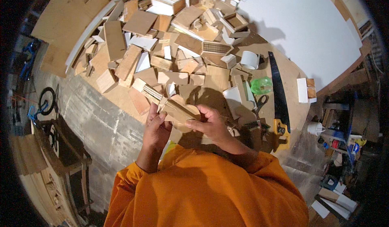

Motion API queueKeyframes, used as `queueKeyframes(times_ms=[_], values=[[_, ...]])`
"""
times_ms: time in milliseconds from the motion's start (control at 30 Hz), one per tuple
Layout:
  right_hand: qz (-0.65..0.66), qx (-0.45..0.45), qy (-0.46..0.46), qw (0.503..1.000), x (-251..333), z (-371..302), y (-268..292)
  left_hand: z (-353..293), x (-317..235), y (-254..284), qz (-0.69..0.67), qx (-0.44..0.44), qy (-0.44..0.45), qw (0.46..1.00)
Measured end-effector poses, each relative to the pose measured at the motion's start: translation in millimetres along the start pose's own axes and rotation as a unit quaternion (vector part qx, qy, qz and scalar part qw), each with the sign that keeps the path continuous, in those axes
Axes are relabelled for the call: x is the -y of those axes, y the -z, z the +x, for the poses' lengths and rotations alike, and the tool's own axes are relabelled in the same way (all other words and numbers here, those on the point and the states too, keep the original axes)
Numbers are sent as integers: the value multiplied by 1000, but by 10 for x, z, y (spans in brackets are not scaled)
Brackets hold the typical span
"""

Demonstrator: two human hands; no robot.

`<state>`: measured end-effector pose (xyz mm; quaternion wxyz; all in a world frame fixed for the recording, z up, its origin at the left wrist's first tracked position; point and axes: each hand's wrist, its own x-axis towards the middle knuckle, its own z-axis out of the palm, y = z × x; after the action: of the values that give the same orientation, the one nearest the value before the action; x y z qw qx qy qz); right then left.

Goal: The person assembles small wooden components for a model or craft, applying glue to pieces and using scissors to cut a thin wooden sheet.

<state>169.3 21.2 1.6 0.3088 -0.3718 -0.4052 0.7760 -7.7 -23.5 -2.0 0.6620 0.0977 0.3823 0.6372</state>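
Note:
I hold a small guitar-shaped wooden piece (178,110) in front of my chest, its narrow neck pointing to the upper left. My left hand (157,129) grips it from below near where the neck meets the wider part. Around the rounded end, my right hand (211,123) is closed, thumb on the near face. Just beyond the piece, many wooden offcuts (173,78) lie heaped on the table. To the right of my right hand are dark-handled scissors (262,101) and a handsaw (279,91) with a black blade and yellow handle.
A green plastic bottle (261,85) and a white cylindrical container (249,60) stand right of the heap. A large white board (300,28) covers the far right. A white-and-wood block (306,90) sits near the right edge. A wooden frame (65,162) stands at lower left.

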Motion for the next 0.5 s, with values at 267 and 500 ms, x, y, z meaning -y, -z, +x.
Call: queueKeyframes(times_ms=[267, 500], values=[[-254, -88, 66, 961, -45, -116, 416, -38, 212, -7, -24, 56, 65, 996], [-687, -302, 109, 652, 199, -543, 1273, -47, 164, 147, 28, 63, 120, 990]])
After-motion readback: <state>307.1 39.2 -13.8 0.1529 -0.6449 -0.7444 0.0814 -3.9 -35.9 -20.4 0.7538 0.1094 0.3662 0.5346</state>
